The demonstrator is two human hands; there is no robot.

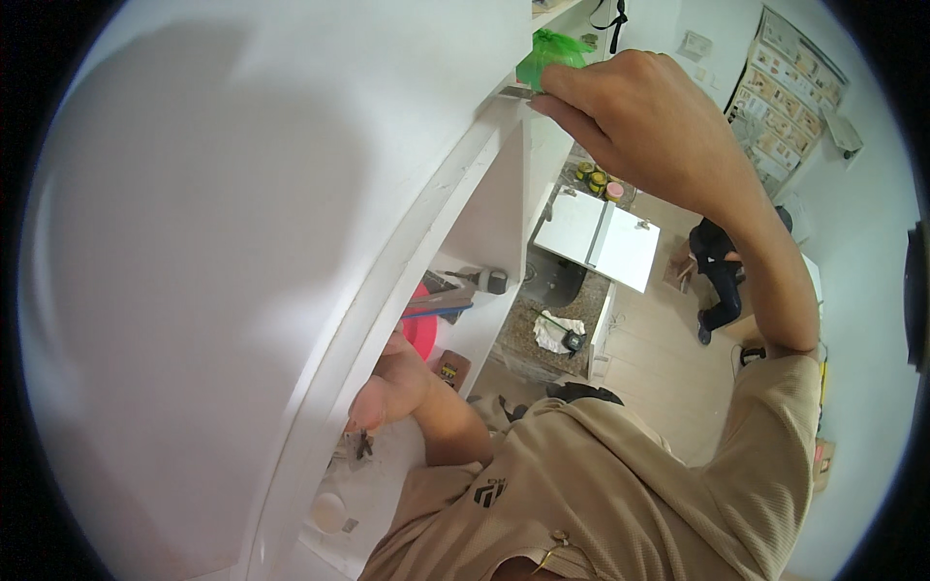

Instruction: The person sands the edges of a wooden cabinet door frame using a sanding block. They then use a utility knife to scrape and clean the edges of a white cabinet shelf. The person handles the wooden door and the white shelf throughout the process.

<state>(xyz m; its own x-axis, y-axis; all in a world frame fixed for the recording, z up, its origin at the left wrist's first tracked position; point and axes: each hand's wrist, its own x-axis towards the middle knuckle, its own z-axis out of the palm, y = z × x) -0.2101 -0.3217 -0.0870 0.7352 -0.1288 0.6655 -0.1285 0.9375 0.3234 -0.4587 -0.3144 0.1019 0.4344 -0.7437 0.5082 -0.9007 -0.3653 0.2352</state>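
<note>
A large white panel [213, 290] fills the left of the view, with the pale cabinet edge [387, 281] running beside it. My right hand [649, 121] is raised at the top of that edge, thumb and fingers pinched together at a small flat metal piece [515, 92]. Just behind these fingertips is a green plastic bag [552, 56]. Lower down, my left hand [392, 385] is bent against the cabinet edge; its fingers are mostly hidden behind it. Close to it are a pink-red round container [421, 334] and a brown box [450, 369] on the shelf.
A drill-like power tool [492, 281] lies on the shelf. Below, a white board with metal hinges [581, 228] rests over a counter, near several small tins [596, 181]. A tape measure [573, 342] sits on a white cloth [552, 332]. Another person [722, 276] is at the right.
</note>
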